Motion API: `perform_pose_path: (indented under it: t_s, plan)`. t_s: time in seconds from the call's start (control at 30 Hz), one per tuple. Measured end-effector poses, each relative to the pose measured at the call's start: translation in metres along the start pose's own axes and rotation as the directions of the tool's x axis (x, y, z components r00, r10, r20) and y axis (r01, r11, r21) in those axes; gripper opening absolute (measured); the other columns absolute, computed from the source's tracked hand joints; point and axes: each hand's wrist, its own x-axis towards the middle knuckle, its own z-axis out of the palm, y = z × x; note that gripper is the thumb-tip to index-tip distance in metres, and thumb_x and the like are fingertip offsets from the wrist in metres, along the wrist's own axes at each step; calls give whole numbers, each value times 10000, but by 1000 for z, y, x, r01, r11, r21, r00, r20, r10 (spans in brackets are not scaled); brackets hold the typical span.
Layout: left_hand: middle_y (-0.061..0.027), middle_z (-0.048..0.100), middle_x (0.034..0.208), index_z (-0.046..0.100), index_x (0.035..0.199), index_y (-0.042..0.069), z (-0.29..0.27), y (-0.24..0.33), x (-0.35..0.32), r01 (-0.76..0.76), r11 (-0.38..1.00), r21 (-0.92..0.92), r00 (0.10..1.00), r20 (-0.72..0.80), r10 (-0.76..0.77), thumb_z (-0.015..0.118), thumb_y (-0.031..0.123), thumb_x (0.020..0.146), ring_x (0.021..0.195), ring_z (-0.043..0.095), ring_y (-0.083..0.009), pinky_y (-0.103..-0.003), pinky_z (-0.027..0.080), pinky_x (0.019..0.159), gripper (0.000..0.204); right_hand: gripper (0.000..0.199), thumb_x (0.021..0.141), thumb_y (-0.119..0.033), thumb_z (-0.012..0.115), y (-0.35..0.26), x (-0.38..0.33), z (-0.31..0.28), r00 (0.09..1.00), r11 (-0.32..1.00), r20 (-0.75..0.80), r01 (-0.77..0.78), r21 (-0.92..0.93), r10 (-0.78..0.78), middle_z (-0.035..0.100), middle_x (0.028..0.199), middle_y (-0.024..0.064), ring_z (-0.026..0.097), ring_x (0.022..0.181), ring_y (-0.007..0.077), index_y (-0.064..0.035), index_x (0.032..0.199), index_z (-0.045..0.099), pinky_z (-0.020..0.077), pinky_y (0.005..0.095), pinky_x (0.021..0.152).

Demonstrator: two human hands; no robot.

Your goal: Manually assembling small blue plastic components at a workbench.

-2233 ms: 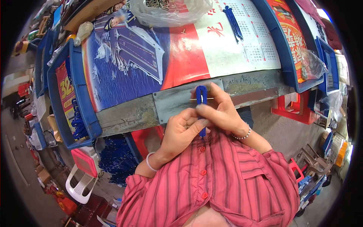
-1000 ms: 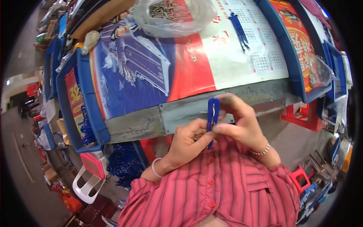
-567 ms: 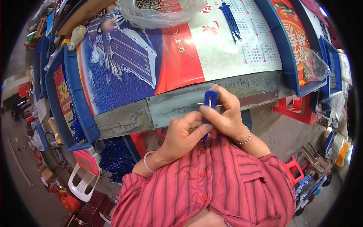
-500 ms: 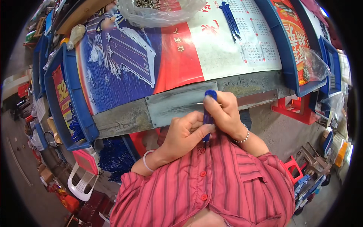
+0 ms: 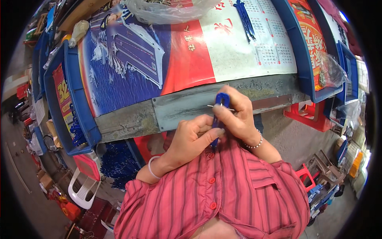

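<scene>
Close to the table's front edge, both my hands grip a slim blue plastic piece (image 5: 223, 98) held upright. A thin metal pin (image 5: 210, 106) sticks out sideways near its upper end. My right hand (image 5: 239, 115) is closed round the upper part, with the thumb laid across its front. Lower down, my left hand (image 5: 193, 137) pinches the piece between thumb and curled fingers. The piece's lower end shows just below the left thumb, near my striped shirt. Much of its middle is hidden by the fingers.
Poster sheets (image 5: 254, 59) cover the table, with several blue strips (image 5: 244, 20) and a clear plastic bag (image 5: 171, 15) on them. Blue trays (image 5: 85, 101) flank it. A metal plate (image 5: 175, 109) lines the front edge. Below left lies a heap of blue pieces (image 5: 118, 163) beside a white chair (image 5: 85, 191).
The blue piece has turned in my hands, and an opening shows at its top. The pin now protrudes on both sides. My right hand has shifted slightly.
</scene>
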Motion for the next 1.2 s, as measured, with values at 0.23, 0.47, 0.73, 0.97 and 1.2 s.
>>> perform_pose_path:
  t_s: [0.23,0.47,0.73,0.97,1.2]
  plan:
    - [-68,673,811,576,963,-42,-1,-3,0,32,998,-63,999,-19,-33,581,57,903,745,618,-76,-211,499,664,116,223,803,-159,608,-5,-3,4,986,981,54,-163,102,158,505,843,34,454,750,105,6,930,530,385,237,675]
    - [-61,676,811,574,942,-41,-5,-4,-2,24,1000,-15,999,-42,-25,586,71,904,728,611,-70,-203,486,645,118,275,872,-206,581,-16,4,28,962,966,-218,-114,231,166,457,709,2,387,634,72,-22,698,473,324,245,545]
    - [-64,675,800,571,943,-40,-6,-7,-5,-23,999,-45,998,-56,21,588,87,907,726,614,-71,-196,483,643,134,337,920,-255,563,-18,1,33,948,947,-214,-176,268,236,416,604,-32,398,587,51,-43,669,490,339,241,497]
    - [-86,675,831,560,957,-35,-9,-9,-9,59,983,-172,997,-30,-65,574,77,914,743,625,-94,-215,500,673,120,241,933,-261,514,5,-9,6,827,758,296,-558,338,477,548,784,-21,442,626,40,-34,1003,553,347,195,518]
    - [-92,674,863,554,985,-42,-13,-12,-10,24,986,-164,998,-54,-33,582,70,908,758,630,-100,-218,505,679,139,379,835,-79,642,-13,-8,4,847,696,348,-530,484,402,571,1060,53,558,918,102,3,1172,488,470,258,788]
